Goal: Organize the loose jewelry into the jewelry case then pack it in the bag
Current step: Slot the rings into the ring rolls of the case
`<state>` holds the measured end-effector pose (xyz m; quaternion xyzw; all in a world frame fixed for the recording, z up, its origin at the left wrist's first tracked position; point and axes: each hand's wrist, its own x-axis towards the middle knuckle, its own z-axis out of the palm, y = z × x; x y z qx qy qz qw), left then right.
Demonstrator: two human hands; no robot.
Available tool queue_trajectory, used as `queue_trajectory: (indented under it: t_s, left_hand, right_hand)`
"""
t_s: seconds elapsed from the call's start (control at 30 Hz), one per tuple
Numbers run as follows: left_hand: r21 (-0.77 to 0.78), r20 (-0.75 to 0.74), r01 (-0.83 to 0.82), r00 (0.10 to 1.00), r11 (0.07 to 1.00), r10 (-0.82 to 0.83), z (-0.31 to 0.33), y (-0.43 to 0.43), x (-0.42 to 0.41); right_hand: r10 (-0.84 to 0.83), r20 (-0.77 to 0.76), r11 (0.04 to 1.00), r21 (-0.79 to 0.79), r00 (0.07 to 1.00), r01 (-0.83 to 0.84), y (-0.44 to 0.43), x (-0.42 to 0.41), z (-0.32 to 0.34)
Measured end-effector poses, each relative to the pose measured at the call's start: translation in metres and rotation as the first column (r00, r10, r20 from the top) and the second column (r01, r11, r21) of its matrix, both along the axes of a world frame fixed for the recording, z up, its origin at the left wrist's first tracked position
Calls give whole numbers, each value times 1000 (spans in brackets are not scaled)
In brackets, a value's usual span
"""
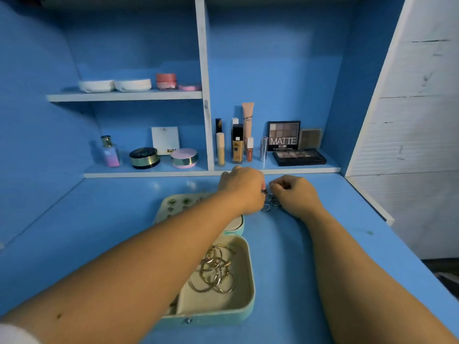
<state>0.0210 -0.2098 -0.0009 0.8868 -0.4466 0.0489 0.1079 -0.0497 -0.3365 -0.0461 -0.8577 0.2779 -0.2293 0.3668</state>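
Observation:
An open mint-green jewelry case (249, 289) lies on the blue desk in front of me. Its near half holds several gold hoop earrings (216, 269). Its far half (169, 202) shows several small stud earrings on a cream pad. My left forearm crosses over the case. To the right of the case's far half, several small silver rings (269, 202) lie loose on the desk. My left hand (244, 189) and my right hand (295, 197) both rest at these rings with fingers curled onto them. Which ring each hand pinches is hidden. No bag is in view.
Behind the hands a low shelf (149, 173) carries a perfume bottle (110, 151), compacts, foundation tubes (237, 142) and eyeshadow palettes (299, 156). A higher shelf (124, 95) holds white and pink jars. A white panel (409, 108) bounds the desk's right edge.

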Motion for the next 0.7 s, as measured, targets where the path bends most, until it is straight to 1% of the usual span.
queue_trajectory:
  t_s: [0.07,0.17,0.23,0.33,0.4,0.53,0.7]
  left_hand:
    - [-36,2,-25,1000,999,25,-2,-7,8]
    - [33,-136,65,989,997,-60,-7,-12,23]
    - [67,-194,112,976,991,-97,-9,-12,29]
    - [56,-203,130,972,990,-116,-12,-13,33]
    - [45,-196,115,975,992,-104,-12,-13,32]
    - [-24,-209,75,975,997,-79,-13,-13,29]
    - [-169,-235,-17,972,985,-24,-16,-9,30]
  right_hand:
    - [-5,2,999,37,1000,4,-2,-1,2]
    - [24,-17,997,77,1000,-23,-4,-3,2]
    - [74,-60,994,84,995,-69,-5,-5,3]
    - [124,-124,992,23,984,-123,-6,-5,2]
    - [128,-134,991,-18,983,-132,-7,-5,1]
    - [148,-83,989,34,985,-146,-8,-6,-2]
    - [180,-32,983,43,983,-179,-4,-4,0]
